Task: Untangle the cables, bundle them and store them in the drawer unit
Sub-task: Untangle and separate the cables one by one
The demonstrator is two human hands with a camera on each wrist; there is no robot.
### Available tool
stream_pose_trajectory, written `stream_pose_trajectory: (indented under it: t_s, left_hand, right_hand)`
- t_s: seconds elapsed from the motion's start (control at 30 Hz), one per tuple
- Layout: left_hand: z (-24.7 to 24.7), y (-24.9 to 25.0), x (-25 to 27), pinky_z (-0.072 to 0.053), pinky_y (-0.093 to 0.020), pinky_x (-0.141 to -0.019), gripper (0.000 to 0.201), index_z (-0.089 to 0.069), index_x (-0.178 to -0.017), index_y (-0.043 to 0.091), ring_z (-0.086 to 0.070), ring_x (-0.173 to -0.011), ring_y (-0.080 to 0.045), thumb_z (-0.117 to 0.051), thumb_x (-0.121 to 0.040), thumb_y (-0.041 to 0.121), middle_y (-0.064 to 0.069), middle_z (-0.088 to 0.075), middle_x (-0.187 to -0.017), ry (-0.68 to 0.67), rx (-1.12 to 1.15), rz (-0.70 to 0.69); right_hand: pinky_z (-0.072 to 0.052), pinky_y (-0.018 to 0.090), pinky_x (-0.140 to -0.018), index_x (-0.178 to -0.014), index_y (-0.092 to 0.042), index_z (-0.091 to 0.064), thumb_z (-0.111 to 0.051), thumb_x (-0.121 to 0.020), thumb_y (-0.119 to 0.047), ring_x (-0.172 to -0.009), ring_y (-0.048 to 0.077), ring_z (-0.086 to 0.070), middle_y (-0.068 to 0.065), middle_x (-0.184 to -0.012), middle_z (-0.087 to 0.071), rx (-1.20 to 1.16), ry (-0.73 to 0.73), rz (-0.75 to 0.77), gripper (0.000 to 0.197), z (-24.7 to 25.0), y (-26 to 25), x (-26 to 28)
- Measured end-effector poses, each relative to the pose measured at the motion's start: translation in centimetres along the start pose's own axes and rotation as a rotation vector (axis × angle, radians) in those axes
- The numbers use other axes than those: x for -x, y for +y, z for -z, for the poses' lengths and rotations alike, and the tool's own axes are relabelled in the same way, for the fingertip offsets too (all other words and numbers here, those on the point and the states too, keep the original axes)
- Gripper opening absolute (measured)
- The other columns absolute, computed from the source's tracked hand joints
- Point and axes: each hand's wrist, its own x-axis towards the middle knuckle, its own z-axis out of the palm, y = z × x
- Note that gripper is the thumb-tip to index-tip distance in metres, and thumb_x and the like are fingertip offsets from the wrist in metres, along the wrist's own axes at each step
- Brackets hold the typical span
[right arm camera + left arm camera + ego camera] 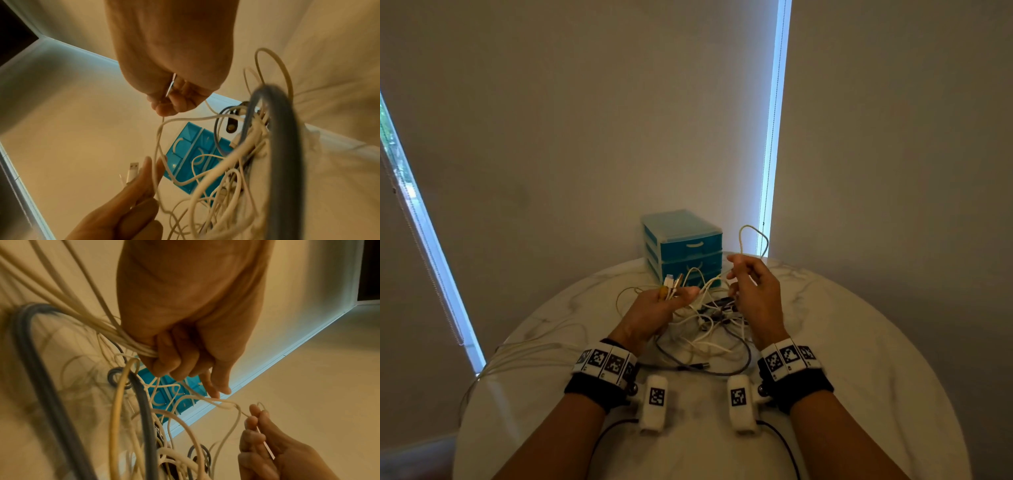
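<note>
Both hands grip white cables [709, 322]; the tangle fronts the blue drawer unit [683, 246].

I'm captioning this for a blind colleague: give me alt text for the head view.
Over a round white marble table, the left hand grips several cable plugs while the right hand pinches a thin white cable loop above a tangled cable pile; a closed blue plastic drawer unit stands behind.

Head view: high, facing forward-down over the table [825, 342]. 2 wrist views: close, finger-directed; all 3 share the drawer unit [685, 246].
</note>
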Motion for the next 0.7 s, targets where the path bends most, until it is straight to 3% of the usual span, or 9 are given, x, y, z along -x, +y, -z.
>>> stream_pose_trajectory:
  t_s: [0.07, 0.17, 0.27, 0.37, 0.47, 0.53, 0.63, 0.7]
  left_hand:
    - [-0.1, 0.3, 0.1, -0.039, -0.024, -0.056, 0.041, -0.086, -0.097, 0.023, -0.049, -0.057, -0.008, -0.080, -0.087, 0.062, -0.008, -0.073, -0.079, -0.015, -0.053, 0.004]
    - [-0.2, 1.4, 0.9, -0.044, -0.023, -0.066, 0.039, -0.084, -0.099, 0.020, -0.060, -0.069, -0.001, -0.077, -0.090, 0.057, 0.017, -0.073, -0.066, -0.035, -0.141, 0.038]
    - [-0.2, 1.3, 1.0, -0.043, -0.016, -0.058, 0.043, -0.082, -0.103, 0.012, -0.062, -0.061, 0.004, -0.082, -0.087, 0.053, 0.016, -0.072, -0.070, -0.032, -0.187, 0.017]
    - [0.1, 1.1, 0.7, -0.044, -0.005, -0.052, 0.029, -0.082, -0.105, 0.020, -0.068, -0.066, 0.013, -0.088, -0.085, 0.040, 0.013, -0.079, -0.081, -0.019, -0.150, -0.016]
    - [0.1, 1.4, 0.9, -0.045, -0.004, -0.054, 0.020, -0.083, -0.106, 0.022, -0.068, -0.069, 0.015, -0.084, -0.090, 0.034, 0.021, -0.080, -0.083, -0.080, -0.117, -0.051]
    - [0.0, 1.5, 0.9, -0.048, -0.005, -0.058, 0.016, -0.084, -0.102, 0.017, -0.071, -0.071, 0.011, -0.084, -0.091, 0.027, 0.016, -0.081, -0.084, -0.076, -0.088, -0.073]
    - [0.2, 1.8, 1.0, -0.053, -0.012, -0.066, 0.016, -0.085, -0.099, 0.015, -0.074, -0.077, 0.005, -0.087, -0.087, 0.026, 0.009, -0.083, -0.087, 0.014, -0.010, -0.104]
    - [0.3, 1.7, 0.9, -0.057, -0.016, -0.070, 0.021, -0.085, -0.103, 0.013, -0.075, -0.076, 0.002, -0.086, -0.088, 0.026, 0.007, -0.083, -0.089, 0.071, 0.072, -0.109]
  right_hand:
    - [-0.049, 0.020, -0.054, -0.120, -0.023, -0.074, -0.059, -0.108, -0.038, -0.070, 0.013, -0.064, 0.002, -0.096, -0.075, 0.006, -0.001, -0.017, 0.024, -0.3, 0.0, 0.1]
    - [-0.051, 0.024, -0.060, -0.121, -0.026, -0.073, -0.058, -0.108, -0.042, -0.078, 0.011, -0.069, -0.003, -0.100, -0.077, 0.041, 0.007, -0.027, 0.025, -0.4, 0.1, 0.0]
    - [-0.053, 0.022, -0.060, -0.124, -0.023, -0.071, -0.054, -0.110, -0.038, -0.083, 0.009, -0.072, -0.004, -0.104, -0.079, -0.003, -0.001, -0.048, 0.027, -0.4, 0.0, 0.2]
    - [-0.053, 0.019, -0.060, -0.125, -0.019, -0.071, -0.054, -0.110, -0.035, -0.088, 0.008, -0.073, -0.001, -0.107, -0.080, -0.133, -0.026, -0.120, 0.027, -0.6, -0.2, 0.2]
    - [-0.059, 0.027, -0.073, -0.126, -0.020, -0.071, -0.056, -0.110, -0.034, -0.100, 0.009, -0.075, -0.002, -0.109, -0.081, -0.143, -0.042, -0.149, 0.026, -0.6, -0.1, 0.1]
    - [-0.063, 0.034, -0.080, -0.127, -0.021, -0.069, -0.062, -0.107, -0.032, -0.104, 0.013, -0.076, -0.002, -0.110, -0.081, -0.104, -0.075, -0.162, 0.024, -0.6, 0.4, 0.0]
    - [-0.061, 0.031, -0.069, -0.131, -0.014, -0.060, -0.079, -0.094, -0.024, -0.094, 0.027, -0.078, 0.009, -0.104, -0.080, -0.027, -0.196, -0.267, 0.043, -1.1, 1.2, 0.2]
    - [-0.058, 0.027, -0.066, -0.127, -0.011, -0.062, -0.083, -0.090, -0.019, -0.077, 0.021, -0.075, 0.011, -0.095, -0.078, 0.142, -0.330, -0.335, 0.043, -1.3, 1.9, 0.6]
